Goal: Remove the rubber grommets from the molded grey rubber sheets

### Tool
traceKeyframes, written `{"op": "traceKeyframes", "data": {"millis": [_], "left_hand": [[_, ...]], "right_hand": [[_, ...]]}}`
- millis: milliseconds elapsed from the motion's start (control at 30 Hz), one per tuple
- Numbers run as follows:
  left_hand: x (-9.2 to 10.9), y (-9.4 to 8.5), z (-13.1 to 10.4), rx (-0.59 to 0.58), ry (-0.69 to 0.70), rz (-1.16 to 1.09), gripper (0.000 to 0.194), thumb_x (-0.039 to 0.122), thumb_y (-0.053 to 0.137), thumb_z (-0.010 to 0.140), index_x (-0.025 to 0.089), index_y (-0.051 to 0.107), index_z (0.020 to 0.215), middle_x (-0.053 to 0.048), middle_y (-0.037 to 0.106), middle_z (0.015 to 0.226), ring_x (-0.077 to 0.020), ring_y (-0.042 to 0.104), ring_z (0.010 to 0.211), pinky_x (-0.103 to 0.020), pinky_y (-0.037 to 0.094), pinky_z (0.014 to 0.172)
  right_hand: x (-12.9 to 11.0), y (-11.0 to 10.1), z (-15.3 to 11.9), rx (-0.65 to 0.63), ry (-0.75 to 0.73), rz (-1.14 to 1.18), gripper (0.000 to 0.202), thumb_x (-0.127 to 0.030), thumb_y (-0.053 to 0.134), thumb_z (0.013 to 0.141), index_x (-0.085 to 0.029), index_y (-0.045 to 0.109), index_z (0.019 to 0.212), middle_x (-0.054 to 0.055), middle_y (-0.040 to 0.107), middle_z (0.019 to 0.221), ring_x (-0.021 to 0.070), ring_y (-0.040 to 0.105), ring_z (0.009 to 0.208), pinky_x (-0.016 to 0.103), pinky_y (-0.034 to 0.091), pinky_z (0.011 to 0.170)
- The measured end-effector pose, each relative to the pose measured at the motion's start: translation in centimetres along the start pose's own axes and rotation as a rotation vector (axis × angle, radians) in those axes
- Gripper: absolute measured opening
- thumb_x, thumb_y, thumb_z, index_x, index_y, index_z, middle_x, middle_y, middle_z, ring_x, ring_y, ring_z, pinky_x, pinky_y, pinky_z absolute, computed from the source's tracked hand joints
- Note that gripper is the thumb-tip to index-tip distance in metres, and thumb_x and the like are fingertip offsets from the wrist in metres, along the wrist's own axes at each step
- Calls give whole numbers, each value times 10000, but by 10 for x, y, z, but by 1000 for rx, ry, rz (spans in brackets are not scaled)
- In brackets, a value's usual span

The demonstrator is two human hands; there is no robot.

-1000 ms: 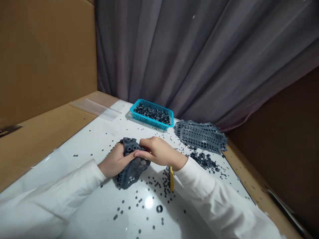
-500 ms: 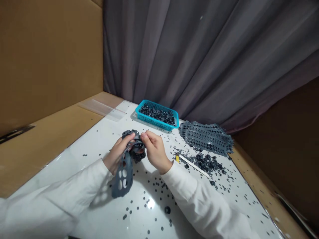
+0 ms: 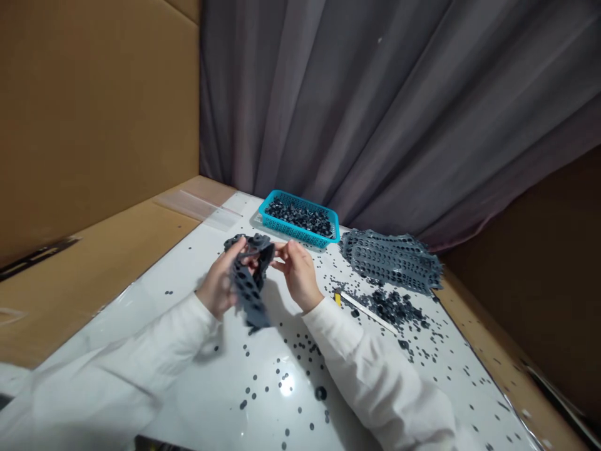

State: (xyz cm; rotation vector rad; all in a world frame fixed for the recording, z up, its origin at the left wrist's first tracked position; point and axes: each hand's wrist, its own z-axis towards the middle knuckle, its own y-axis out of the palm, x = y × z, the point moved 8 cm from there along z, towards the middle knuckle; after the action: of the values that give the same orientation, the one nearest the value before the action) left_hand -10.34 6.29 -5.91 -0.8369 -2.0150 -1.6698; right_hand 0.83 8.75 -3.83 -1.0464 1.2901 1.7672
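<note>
My left hand (image 3: 220, 282) is closed around a dark grey, rubbery sheet (image 3: 248, 288) punched with rows of round holes. The sheet is bunched and folded at the top, and its lower end hangs down over the white table, blurred by motion. My right hand (image 3: 299, 275) is at the sheet's upper right edge, its fingertips drawn together there; the exact grip is partly hidden. Small dark discs (image 3: 255, 378) lie scattered on the table below both hands.
Behind the hands stands a blue basket (image 3: 300, 235) full of small dark pieces. Stacked perforated sheets (image 3: 392, 260) lie at the right, near a heap of dark bits (image 3: 399, 308) and a cutter knife (image 3: 369, 311) with a yellow end. Clear plastic bags (image 3: 200, 210) lie at back left.
The sheet's hanging end has swung to the right and turned. My right hand has shifted slightly right, its fingers less tightly curled. The view has moved a little.
</note>
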Motion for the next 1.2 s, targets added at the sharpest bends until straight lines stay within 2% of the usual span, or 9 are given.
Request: {"op": "traceKeyframes", "data": {"millis": [167, 300, 433, 633, 767, 967, 1033, 1100, 1200], "left_hand": [[15, -5, -12, 104, 290, 382, 269, 400, 692, 672, 147, 621, 733, 13, 648, 598, -137, 587, 542, -229, 465, 545], [20, 1, -19, 77, 418, 746, 261, 401, 688, 670, 148, 635, 701, -19, 668, 646, -177, 607, 619, -259, 477, 600], [22, 7, -22, 45, 519, 841, 211, 360, 673, 692, 155, 645, 734, -30, 683, 720, -184, 619, 694, -253, 482, 649], [16, 5, -19, 46, 459, 882, 248, 396, 633, 718, 151, 634, 683, -14, 645, 598, -170, 585, 587, -244, 458, 563], [14, 5, -18, 48, 434, 991, 291, 411, 635, 715, 160, 597, 573, -10, 611, 514, -156, 562, 519, -228, 431, 517], [-17, -3, -9, -67, -19, 791, 399, 510, 602, 715, 166, 489, 548, 56, 413, 408, -66, 344, 351, -172, 206, 327], [-24, -1, -10, -108, -119, 686, 393, 488, 632, 700, 168, 460, 549, 75, 367, 410, -49, 305, 342, -165, 199, 328], [-28, 4, -11, -124, -160, 559, 376, 437, 669, 684, 171, 441, 547, 94, 326, 399, -35, 273, 330, -161, 223, 331], [-23, 10, -12, -52, -86, 351, 334, 356, 703, 655, 167, 445, 556, 109, 312, 372, -21, 269, 314, -142, 233, 324]], "right_hand": [[-32, -19, 1, 28, -199, -318, 338, -459, 434, 862, -173, 494, 693, 16, 539, 747, 98, 472, 586, 240, 459, 556], [-55, -2, -13, -116, -313, -743, 350, -407, 349, 913, -179, 460, 671, -8, 462, 638, 109, 449, 579, 241, 383, 577], [-47, 22, -28, -297, -351, -1141, 291, -357, 350, 920, -188, 435, 699, -1, 475, 648, 126, 445, 611, 246, 335, 596], [-28, 25, -26, -328, -307, -1460, 244, -341, 388, 904, -192, 427, 714, 8, 507, 666, 127, 408, 571, 238, 261, 541], [-31, 27, -26, -399, -336, -1411, 255, -260, 402, 890, -185, 439, 650, -5, 500, 607, 111, 404, 538, 227, 273, 543], [-25, 32, -36, -588, -273, -1053, 236, -209, 353, 896, -169, 530, 746, 20, 585, 705, 113, 506, 623, 224, 373, 632], [-23, 28, -35, -528, -256, -950, 269, -252, 357, 897, -168, 512, 695, 3, 541, 641, 108, 475, 587, 226, 370, 604], [-20, 21, -33, -388, -237, -854, 310, -323, 385, 884, -174, 456, 621, -21, 453, 560, 99, 406, 527, 224, 340, 537], [-14, 15, -29, -121, -167, -617, 345, -395, 394, 860, -194, 368, 581, -47, 344, 511, 91, 337, 477, 217, 290, 455]]}}
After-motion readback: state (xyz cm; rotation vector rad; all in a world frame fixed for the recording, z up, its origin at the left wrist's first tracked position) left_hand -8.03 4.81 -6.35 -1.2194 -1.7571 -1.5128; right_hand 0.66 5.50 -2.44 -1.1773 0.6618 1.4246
